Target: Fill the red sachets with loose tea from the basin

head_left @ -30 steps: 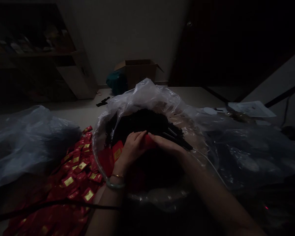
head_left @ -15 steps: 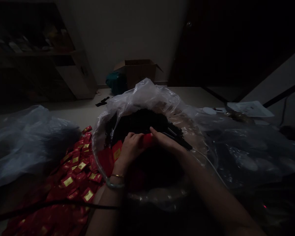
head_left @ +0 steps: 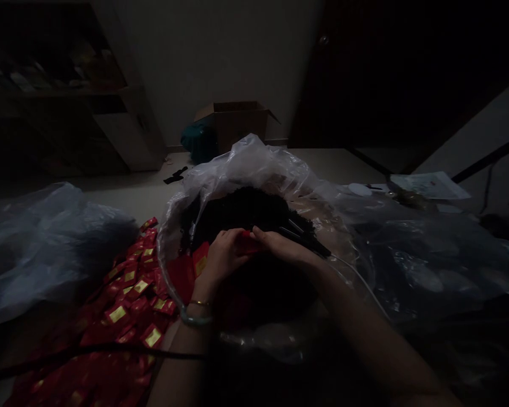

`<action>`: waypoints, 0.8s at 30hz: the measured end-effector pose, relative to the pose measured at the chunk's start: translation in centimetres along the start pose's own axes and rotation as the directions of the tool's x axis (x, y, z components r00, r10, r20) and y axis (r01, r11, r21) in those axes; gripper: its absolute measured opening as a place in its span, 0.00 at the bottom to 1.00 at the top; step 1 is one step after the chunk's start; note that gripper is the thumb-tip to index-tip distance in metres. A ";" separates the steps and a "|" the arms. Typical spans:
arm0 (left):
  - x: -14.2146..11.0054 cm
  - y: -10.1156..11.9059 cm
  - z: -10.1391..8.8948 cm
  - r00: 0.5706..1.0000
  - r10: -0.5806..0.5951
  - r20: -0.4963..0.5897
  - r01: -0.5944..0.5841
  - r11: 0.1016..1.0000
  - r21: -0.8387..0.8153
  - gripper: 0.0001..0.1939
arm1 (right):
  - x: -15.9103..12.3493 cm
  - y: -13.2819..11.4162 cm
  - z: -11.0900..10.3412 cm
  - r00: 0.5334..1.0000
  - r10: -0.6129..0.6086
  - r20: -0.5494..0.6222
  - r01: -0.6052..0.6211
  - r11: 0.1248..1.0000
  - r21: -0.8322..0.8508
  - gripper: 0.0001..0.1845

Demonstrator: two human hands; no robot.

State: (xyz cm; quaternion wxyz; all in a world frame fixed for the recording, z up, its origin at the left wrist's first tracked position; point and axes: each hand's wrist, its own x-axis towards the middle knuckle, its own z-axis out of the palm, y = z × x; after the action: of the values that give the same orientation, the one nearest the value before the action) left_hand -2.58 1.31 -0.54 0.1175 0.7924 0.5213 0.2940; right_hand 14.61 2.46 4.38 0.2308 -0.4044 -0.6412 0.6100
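A small red packet is held between my two hands, above a plastic-lined round container. My left hand is closed on its left side, with a bracelet and a bangle at the wrist. The fingers of my right hand press on its right side, though partly hidden. Beneath and behind them lies a dark, crumbly heap. A black tool with two long arms and a pale cable rests on the heap to the right. Another red packet with a yellow label lies by my left hand.
Many red packets with gold labels are piled at the left, beside a clear plastic bag. Clear plastic sheeting rises around the container's rim. Farther back stands a cardboard box; another plastic bag lies right.
My right hand has shifted slightly left and down, its thumb lowering over the red packet toward my left hand. The packet is still held between both hands.
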 end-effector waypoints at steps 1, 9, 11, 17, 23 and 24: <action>0.0 0.1 -0.1 1.000 -0.017 0.003 0.017 1.000 -0.022 0.26 | -0.1 -0.1 0.0 1.000 -0.008 0.013 0.008 1.000 0.000 0.42; -0.3 -0.2 -0.1 0.999 -0.030 0.031 0.033 0.996 -0.078 0.28 | -0.7 -0.7 0.0 1.000 -0.011 -0.018 0.009 0.992 -0.122 0.35; -0.3 -0.3 0.0 1.000 -0.009 0.019 0.010 0.998 -0.057 0.26 | -0.5 -0.5 -0.2 0.999 0.001 -0.034 -0.007 0.986 -0.166 0.33; -0.1 -0.2 0.0 1.000 -0.022 0.002 0.022 0.994 -0.109 0.20 | -0.6 -0.5 -0.2 0.999 -0.024 0.039 0.023 0.999 0.026 0.35; -0.2 -0.8 -0.4 0.992 -0.113 -0.049 0.105 0.982 -0.155 0.19 | -1.2 -1.4 -1.4 0.983 -0.102 -0.152 0.107 0.994 0.025 0.35; -0.1 -1.1 -0.4 0.989 -0.131 -0.075 0.116 0.978 -0.174 0.19 | -1.1 -1.2 -1.9 0.965 -0.118 -0.234 0.115 0.993 -0.023 0.34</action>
State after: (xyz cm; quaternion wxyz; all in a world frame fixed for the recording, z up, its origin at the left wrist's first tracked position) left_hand -3.68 1.61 -0.76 0.1798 0.7323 0.5474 0.3630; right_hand 16.48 2.78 6.04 0.3386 -0.4363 -0.6350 0.5402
